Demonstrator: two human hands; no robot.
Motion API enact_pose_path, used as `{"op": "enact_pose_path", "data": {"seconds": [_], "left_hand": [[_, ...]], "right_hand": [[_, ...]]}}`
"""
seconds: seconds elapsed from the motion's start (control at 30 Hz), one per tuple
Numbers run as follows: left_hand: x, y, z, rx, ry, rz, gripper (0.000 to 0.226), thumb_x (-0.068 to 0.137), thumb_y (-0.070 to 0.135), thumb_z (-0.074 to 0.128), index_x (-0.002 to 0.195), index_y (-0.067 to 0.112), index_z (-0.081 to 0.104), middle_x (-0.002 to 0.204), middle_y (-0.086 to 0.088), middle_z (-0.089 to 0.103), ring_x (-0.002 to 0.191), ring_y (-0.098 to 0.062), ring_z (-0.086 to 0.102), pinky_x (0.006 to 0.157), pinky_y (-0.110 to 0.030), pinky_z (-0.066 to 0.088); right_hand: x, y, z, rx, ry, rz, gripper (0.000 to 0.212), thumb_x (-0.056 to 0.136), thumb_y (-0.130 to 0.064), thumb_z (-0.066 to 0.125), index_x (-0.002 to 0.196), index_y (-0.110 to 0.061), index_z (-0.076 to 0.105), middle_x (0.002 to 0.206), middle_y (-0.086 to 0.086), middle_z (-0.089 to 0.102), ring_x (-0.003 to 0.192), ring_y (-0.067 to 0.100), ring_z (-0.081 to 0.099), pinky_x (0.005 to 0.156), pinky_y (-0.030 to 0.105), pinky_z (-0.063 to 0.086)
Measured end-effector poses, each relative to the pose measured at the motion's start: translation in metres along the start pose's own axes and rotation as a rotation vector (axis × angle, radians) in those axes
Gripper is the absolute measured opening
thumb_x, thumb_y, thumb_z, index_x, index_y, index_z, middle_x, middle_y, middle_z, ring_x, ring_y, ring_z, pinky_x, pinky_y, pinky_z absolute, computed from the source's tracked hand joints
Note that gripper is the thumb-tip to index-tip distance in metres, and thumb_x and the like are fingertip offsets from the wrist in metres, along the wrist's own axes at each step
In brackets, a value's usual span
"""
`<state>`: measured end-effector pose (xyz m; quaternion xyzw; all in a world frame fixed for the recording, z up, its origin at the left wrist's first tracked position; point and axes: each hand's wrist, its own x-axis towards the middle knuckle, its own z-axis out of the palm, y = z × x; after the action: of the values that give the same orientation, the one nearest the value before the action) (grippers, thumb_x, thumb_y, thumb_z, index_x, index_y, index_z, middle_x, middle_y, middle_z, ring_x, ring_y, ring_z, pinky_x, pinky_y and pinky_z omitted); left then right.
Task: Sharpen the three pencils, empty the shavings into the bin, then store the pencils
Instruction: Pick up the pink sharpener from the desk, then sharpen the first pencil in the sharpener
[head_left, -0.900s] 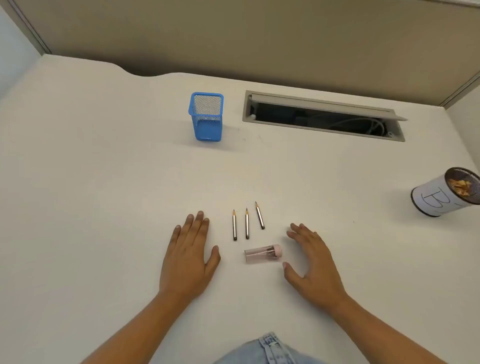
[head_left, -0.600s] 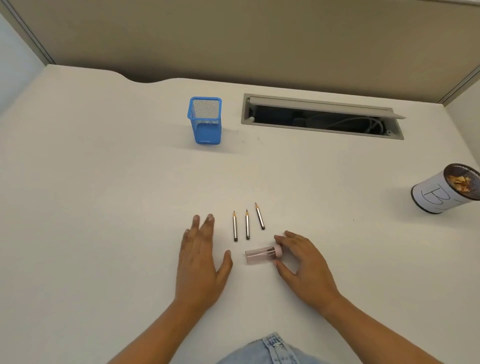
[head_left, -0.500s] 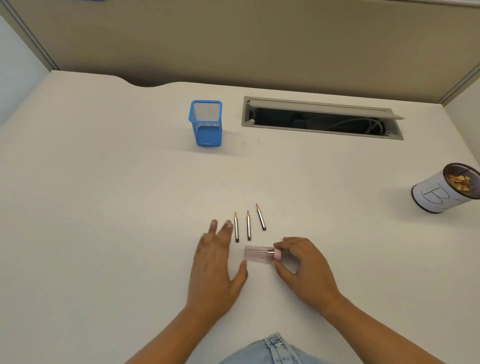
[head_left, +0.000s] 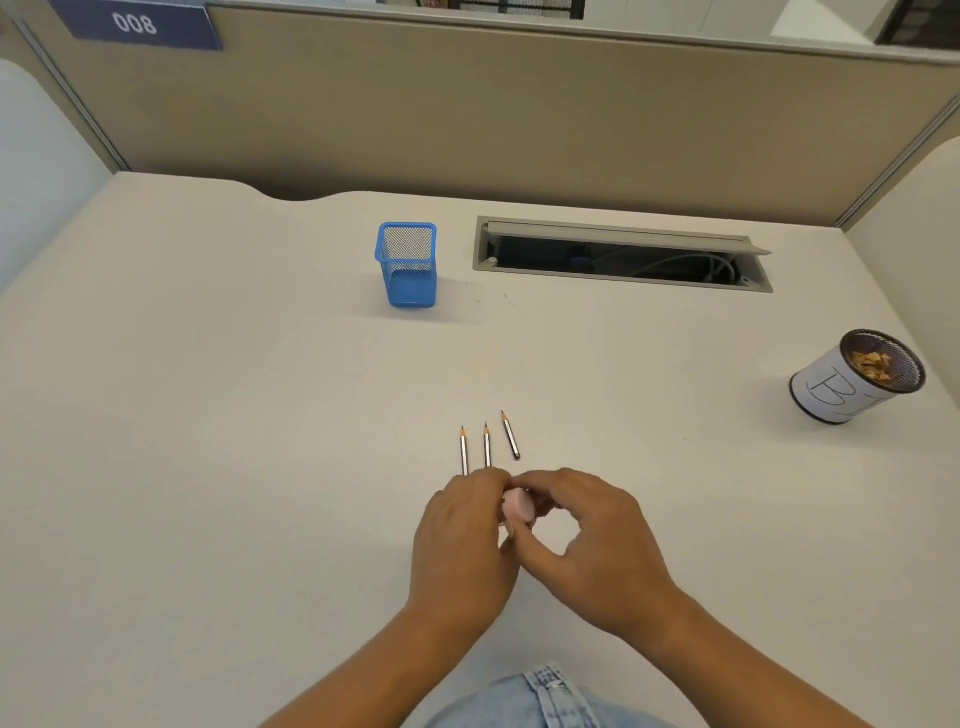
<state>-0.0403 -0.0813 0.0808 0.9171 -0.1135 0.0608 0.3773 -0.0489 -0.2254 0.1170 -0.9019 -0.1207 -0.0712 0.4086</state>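
Observation:
Three short pencils lie side by side on the white desk, tips pointing away from me: the left pencil (head_left: 463, 449), the middle pencil (head_left: 487, 444) and the right pencil (head_left: 510, 434). Just below them both hands meet around the pink sharpener (head_left: 518, 505). My left hand (head_left: 465, 540) wraps its clear body, which is hidden. My right hand (head_left: 592, 545) pinches the pink cap end with thumb and fingers. The blue mesh pencil holder (head_left: 407, 265) stands at the back. The white bin (head_left: 852, 382), marked B, holds shavings at the right.
An open cable tray (head_left: 623, 254) with wires is cut into the desk behind, right of the holder. A beige partition wall runs along the back and right. My denim-clad lap shows at the bottom edge.
My right hand reached the sharpener and pinched its cap. My left hand slid right and closed on its body. The sharpener now sits lifted between both hands.

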Motion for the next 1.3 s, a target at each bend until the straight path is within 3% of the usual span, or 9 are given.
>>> {"op": "enact_pose_path", "data": {"seconds": [0.13, 0.27, 0.43, 0.6, 0.73, 0.87, 0.97, 1.17, 1.3], "left_hand": [[-0.005, 0.001, -0.007, 0.042, -0.073, -0.075, 0.020, 0.076, 0.014, 0.060, 0.084, 0.029, 0.050, 0.079, 0.016, 0.062, 0.075, -0.011, 0.055, 0.061, -0.029, 0.049], [-0.011, -0.002, -0.007, 0.061, -0.097, -0.087, 0.010, 0.080, 0.031, 0.055, 0.081, 0.030, 0.045, 0.075, 0.014, 0.060, 0.072, -0.011, 0.055, 0.058, -0.030, 0.049], [-0.018, -0.009, -0.007, 0.008, -0.097, -0.095, 0.023, 0.084, 0.038, 0.064, 0.085, 0.037, 0.041, 0.076, 0.020, 0.055, 0.074, -0.005, 0.054, 0.058, -0.019, 0.045], [-0.018, -0.005, -0.012, -0.135, -0.130, -0.110, 0.020, 0.081, 0.047, 0.050, 0.091, 0.049, 0.033, 0.079, 0.023, 0.056, 0.076, -0.003, 0.056, 0.060, -0.016, 0.044], [-0.015, -0.005, -0.016, -0.251, -0.153, -0.158, 0.019, 0.084, 0.043, 0.046, 0.097, 0.049, 0.033, 0.086, 0.028, 0.056, 0.084, 0.003, 0.054, 0.059, -0.011, 0.037], [-0.012, -0.011, -0.019, -0.324, -0.162, -0.205, 0.019, 0.092, 0.037, 0.052, 0.101, 0.046, 0.037, 0.097, 0.026, 0.055, 0.096, 0.003, 0.056, 0.074, -0.013, 0.045], [-0.011, -0.015, -0.023, -0.347, -0.115, -0.216, 0.022, 0.091, 0.031, 0.062, 0.102, 0.042, 0.046, 0.100, 0.025, 0.059, 0.101, 0.000, 0.055, 0.074, -0.010, 0.045], [-0.008, -0.021, -0.034, -0.428, 0.000, -0.252, 0.024, 0.083, 0.024, 0.071, 0.099, 0.038, 0.060, 0.101, 0.020, 0.066, 0.096, -0.005, 0.061, 0.077, -0.006, 0.041], [-0.005, -0.023, -0.040, -0.454, 0.034, -0.281, 0.022, 0.082, 0.025, 0.070, 0.100, 0.035, 0.063, 0.099, 0.019, 0.067, 0.095, -0.008, 0.062, 0.075, -0.006, 0.041]], "right_hand": [[-0.003, -0.013, 0.000, -0.152, -0.040, 0.016, 0.017, 0.087, -0.038, 0.062, 0.102, -0.036, 0.070, 0.089, -0.025, 0.071, 0.081, -0.001, 0.062, 0.070, 0.016, 0.053], [-0.005, -0.019, 0.002, -0.184, -0.069, 0.086, 0.023, 0.091, -0.044, 0.052, 0.094, -0.034, 0.073, 0.082, -0.021, 0.073, 0.074, 0.004, 0.064, 0.063, 0.021, 0.054], [-0.001, -0.020, -0.003, 0.035, -0.174, 0.257, 0.034, 0.089, -0.050, 0.046, 0.101, -0.037, 0.075, 0.087, -0.027, 0.074, 0.085, -0.003, 0.068, 0.070, 0.015, 0.055], [0.006, -0.004, -0.004, 0.262, -0.115, 0.435, 0.025, 0.098, -0.024, 0.054, 0.087, -0.031, 0.075, 0.082, -0.014, 0.076, 0.073, 0.009, 0.071, 0.064, 0.016, 0.054], [0.022, 0.014, -0.001, 0.411, -0.071, 0.690, 0.037, 0.102, -0.036, 0.048, 0.082, -0.021, 0.075, 0.076, -0.001, 0.078, 0.066, 0.013, 0.071, 0.062, 0.025, 0.055], [0.043, 0.045, 0.007, 0.209, -0.069, 0.681, 0.017, 0.093, -0.029, 0.063, 0.083, -0.022, 0.073, 0.073, -0.003, 0.076, 0.067, 0.012, 0.072, 0.069, 0.033, 0.059], [0.065, 0.065, 0.018, -0.031, -0.115, 0.595, 0.004, 0.085, -0.025, 0.069, 0.087, -0.023, 0.071, 0.074, -0.011, 0.070, 0.072, 0.011, 0.068, 0.064, 0.023, 0.052], [0.097, 0.082, 0.045, -0.240, -0.210, 0.529, 0.017, 0.077, -0.031, 0.074, 0.084, -0.022, 0.062, 0.076, -0.008, 0.066, 0.072, 0.018, 0.065, 0.066, 0.031, 0.054], [0.106, 0.086, 0.050, -0.305, -0.235, 0.521, 0.013, 0.075, -0.021, 0.066, 0.085, -0.023, 0.059, 0.079, -0.005, 0.068, 0.075, 0.023, 0.064, 0.066, 0.033, 0.054]]}}
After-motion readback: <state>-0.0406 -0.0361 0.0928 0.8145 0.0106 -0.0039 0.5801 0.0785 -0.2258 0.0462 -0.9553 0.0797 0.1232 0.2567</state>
